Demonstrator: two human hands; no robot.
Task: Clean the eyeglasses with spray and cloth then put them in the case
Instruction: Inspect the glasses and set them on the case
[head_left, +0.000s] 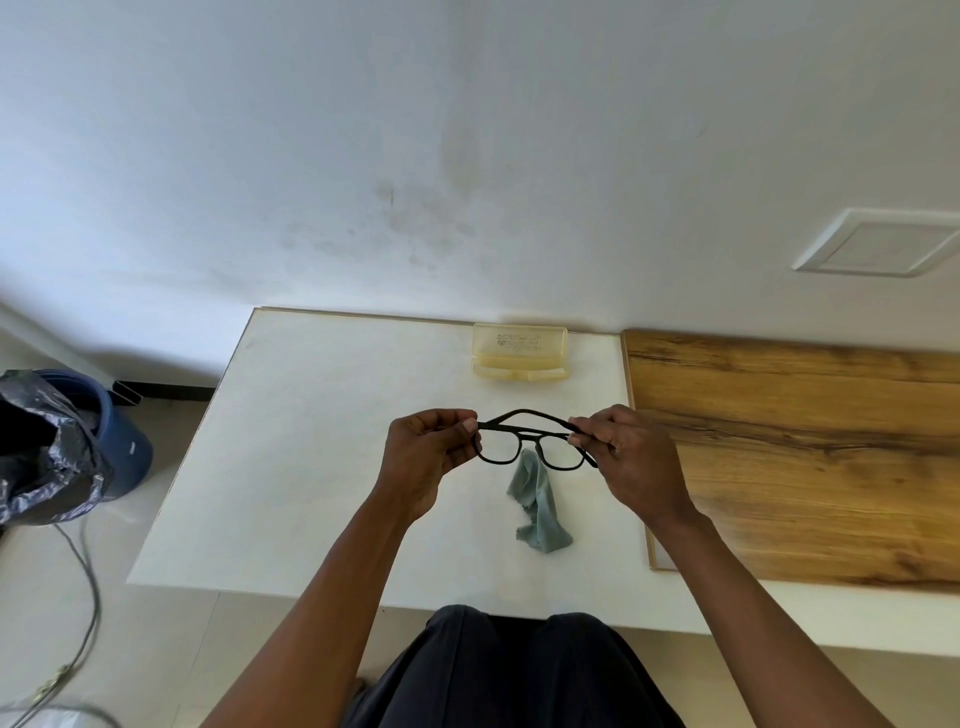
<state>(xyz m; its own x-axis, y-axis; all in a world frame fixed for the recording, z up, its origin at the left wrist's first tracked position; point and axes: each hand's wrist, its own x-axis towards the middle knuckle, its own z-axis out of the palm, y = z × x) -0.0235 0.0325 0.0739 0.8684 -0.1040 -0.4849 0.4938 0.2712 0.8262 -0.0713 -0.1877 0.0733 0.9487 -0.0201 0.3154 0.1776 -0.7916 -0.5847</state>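
Home room: white table (311, 467), lined bin (78, 431).

The print on the lid of the yellowish case (519, 347) is too small and faint to read. The top of the grey-green cloth (537, 504) is covered by the eyeglasses (530, 440), whose outer corners disappear inside the fingers of the left hand (431, 457) and the right hand (628, 457). The wooden board (810, 457) runs off the right edge, and so does the white wall plate (878, 244). The blue bin (117, 441) is half hidden by a black plastic bag (41, 457), itself cut by the left edge. The tabletop (322, 457) has its near edge partly covered by the person's dark-clothed lap (514, 675).
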